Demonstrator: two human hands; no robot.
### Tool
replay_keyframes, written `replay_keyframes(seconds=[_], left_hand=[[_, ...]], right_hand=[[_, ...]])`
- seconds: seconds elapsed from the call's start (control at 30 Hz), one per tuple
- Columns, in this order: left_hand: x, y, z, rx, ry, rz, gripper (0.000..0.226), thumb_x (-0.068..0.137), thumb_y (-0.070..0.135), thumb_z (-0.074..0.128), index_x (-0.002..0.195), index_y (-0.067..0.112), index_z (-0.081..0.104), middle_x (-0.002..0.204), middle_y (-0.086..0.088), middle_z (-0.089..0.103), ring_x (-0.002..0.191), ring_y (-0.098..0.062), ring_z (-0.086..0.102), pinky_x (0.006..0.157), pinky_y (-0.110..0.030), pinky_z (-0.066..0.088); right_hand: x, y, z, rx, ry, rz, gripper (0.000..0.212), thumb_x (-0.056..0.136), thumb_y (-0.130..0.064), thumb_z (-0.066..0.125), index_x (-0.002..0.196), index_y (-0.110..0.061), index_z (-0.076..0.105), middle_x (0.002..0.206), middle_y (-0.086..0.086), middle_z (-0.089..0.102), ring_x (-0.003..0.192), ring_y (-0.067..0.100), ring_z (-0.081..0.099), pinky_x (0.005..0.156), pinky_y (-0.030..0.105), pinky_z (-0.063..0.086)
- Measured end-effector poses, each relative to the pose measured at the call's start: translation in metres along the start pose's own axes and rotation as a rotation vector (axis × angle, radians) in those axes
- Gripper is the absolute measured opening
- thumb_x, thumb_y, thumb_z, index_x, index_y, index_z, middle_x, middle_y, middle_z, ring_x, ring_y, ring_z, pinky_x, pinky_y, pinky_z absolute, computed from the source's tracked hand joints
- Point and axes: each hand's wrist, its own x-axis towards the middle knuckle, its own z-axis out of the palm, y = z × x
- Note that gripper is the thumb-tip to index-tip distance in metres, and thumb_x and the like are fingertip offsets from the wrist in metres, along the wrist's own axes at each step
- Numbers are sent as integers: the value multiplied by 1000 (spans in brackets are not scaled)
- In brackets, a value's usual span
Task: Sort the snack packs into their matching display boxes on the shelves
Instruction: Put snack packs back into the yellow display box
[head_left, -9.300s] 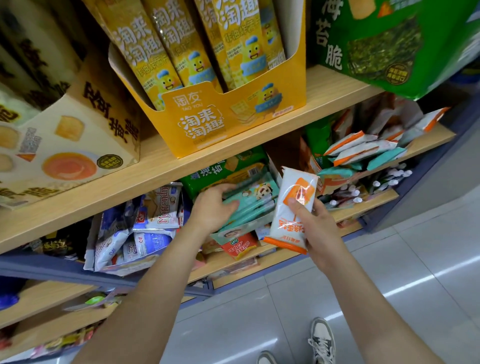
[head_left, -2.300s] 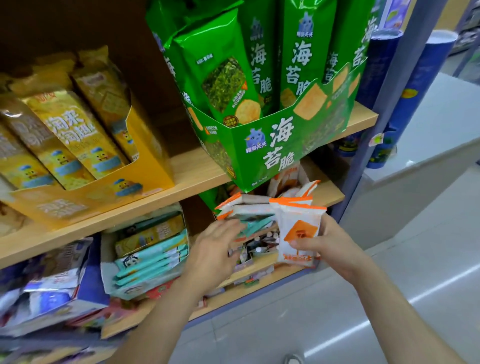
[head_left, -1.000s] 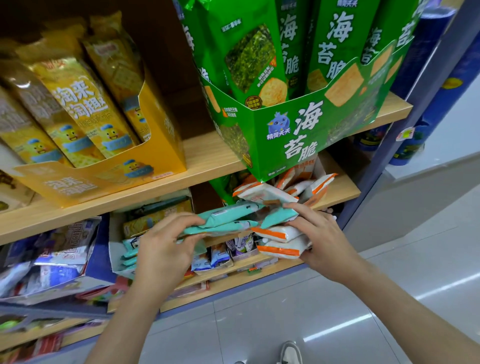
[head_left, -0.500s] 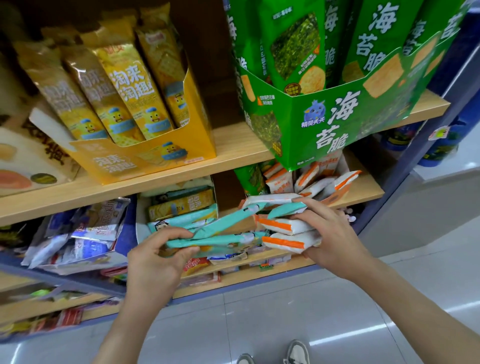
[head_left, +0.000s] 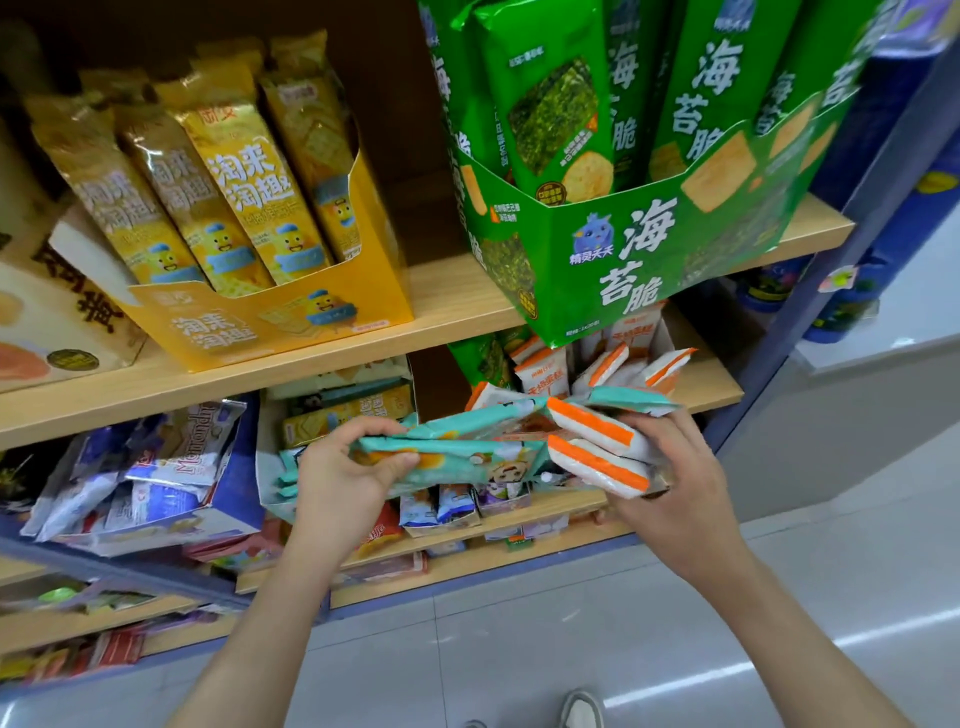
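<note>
My left hand (head_left: 340, 475) grips the left ends of several long teal snack packs (head_left: 467, 457), held level in front of the second shelf. My right hand (head_left: 670, 488) holds white-and-orange packs (head_left: 597, 441) and touches the teal packs' right ends. Behind the teal packs' left ends stands a white display box (head_left: 270, 467) with more teal packs in it. More white-and-orange packs (head_left: 545, 371) stand in a box at the shelf's right, under the green box.
On the upper shelf (head_left: 441, 306) stand a yellow display box (head_left: 270, 322) and a green seaweed-cracker box (head_left: 623, 254). A blue box of white-blue packs (head_left: 156, 478) sits at the left. Small packs (head_left: 441, 506) line the shelf below my hands. Grey tiled floor lies below.
Over the last second my left hand has drawn the teal packs out of the right-hand pile towards the left. My right hand stays on the white-and-orange packs.
</note>
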Motion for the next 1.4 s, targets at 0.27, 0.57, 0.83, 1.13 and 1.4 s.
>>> replay_keyframes(seconds=[0.27, 0.57, 0.83, 1.13, 1.4], left_hand=[[10, -3, 6, -6, -66, -1, 26, 74, 0, 80, 81, 23, 69, 94, 6, 67, 88, -19, 65, 71, -35, 59], [28, 8, 26, 45, -72, 83, 33, 77, 6, 80, 80, 36, 67, 86, 11, 66, 74, -14, 59, 62, -27, 49], [27, 10, 19, -150, 13, -52, 24, 74, 2, 80, 80, 22, 67, 94, 3, 67, 90, -30, 69, 73, -44, 61], [-22, 1, -33, -53, -96, -117, 39, 66, -6, 82, 72, 31, 71, 85, 8, 71, 78, -16, 70, 60, -35, 61], [-39, -42, -92, -255, 280, -151, 36, 68, -9, 76, 75, 25, 69, 80, 5, 70, 66, -8, 67, 56, -21, 57]], right_hand=[[-6, 4, -15, 199, 99, 166, 54, 70, -15, 87, 111, -33, 57, 113, -11, 57, 106, 3, 57, 82, 7, 45], [4, 14, -22, 411, 129, 431, 57, 68, -18, 90, 113, -33, 59, 117, 7, 63, 107, 14, 64, 80, 20, 55], [5, 31, -39, 742, 257, 636, 53, 68, -5, 75, 119, -4, 60, 101, 3, 74, 96, 20, 72, 70, 30, 60], [-5, 12, -20, 1095, -70, 746, 44, 52, -13, 87, 92, -25, 76, 95, 4, 75, 86, 21, 72, 70, 43, 61], [-1, -34, 45, 1084, -241, 837, 86, 15, -45, 99, 93, -23, 69, 90, 5, 75, 78, 23, 73, 66, 51, 57]])
